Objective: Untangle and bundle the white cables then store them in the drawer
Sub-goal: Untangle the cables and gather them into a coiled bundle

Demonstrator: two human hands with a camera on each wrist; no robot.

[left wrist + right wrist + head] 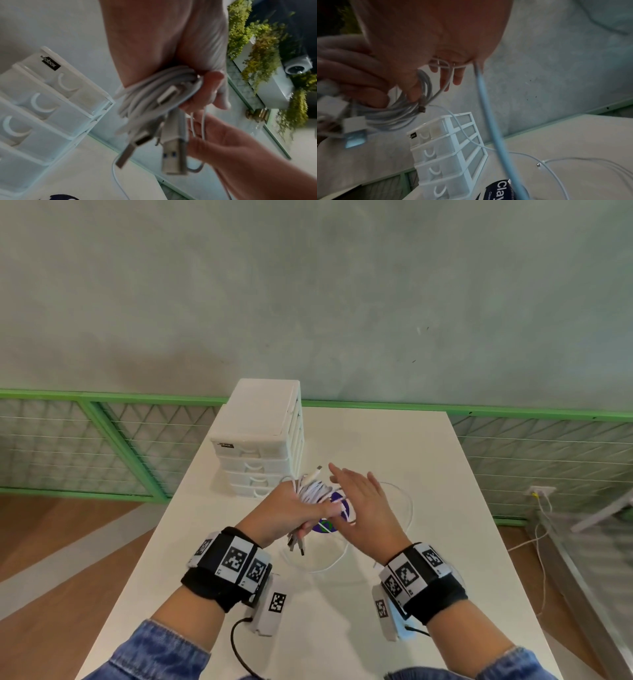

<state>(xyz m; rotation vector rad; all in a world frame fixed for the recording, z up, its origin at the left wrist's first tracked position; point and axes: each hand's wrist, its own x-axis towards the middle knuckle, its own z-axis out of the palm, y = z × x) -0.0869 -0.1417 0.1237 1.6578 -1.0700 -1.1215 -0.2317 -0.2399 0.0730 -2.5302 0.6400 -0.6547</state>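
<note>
Stood midway through the bundling step, judging by the hands. Gripped the coil of white cables in the left hand, with curled fingers clamped round its middle, above the tabletop. Held the right hand just beside the coil and touching it, flat and straight-fingered, with a thin strand looped over the fingers; pinched nothing that could be made out. Ran the coil's long axis from near the left wrist, where the USB plugs hung downward, away past the left fingertips, where one small plug pointed up toward the drawer unit beyond the left hand. Left a slack loop of thin cable lying on the tabletop beneath both hands and out to the right. Called next, probably, for winding that slack round the coil and tucking in its end, then for opening a drawer, all shut so far as could be seen.
</note>
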